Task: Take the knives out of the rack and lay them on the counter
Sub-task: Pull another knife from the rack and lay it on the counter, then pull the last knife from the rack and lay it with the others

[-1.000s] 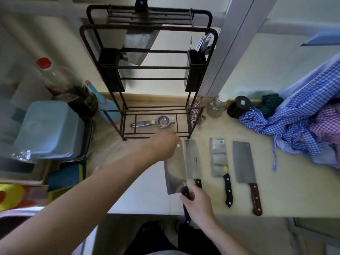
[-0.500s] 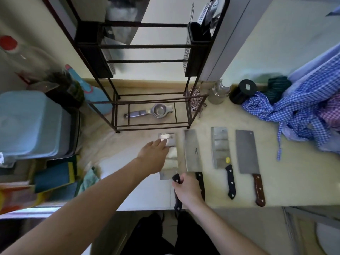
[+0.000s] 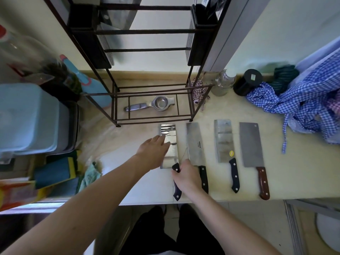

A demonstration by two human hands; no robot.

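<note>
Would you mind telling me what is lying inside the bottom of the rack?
A metal squeezer lies on the counter within the rack base. Higher up, a blade shows blurrily; its handle is out of view.

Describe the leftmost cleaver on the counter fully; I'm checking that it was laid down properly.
The shiny rectangular steel cleaver with the dark handle lies flat on the pale beige counter, leftmost in a row of four, blade pointing toward the black wire rack. Its mirror-like blade reflects the rack's bars. The dark riveted handle reaches past the counter edge. The left hand rests its fingers on the blade; the right hand grips the handle.
</note>
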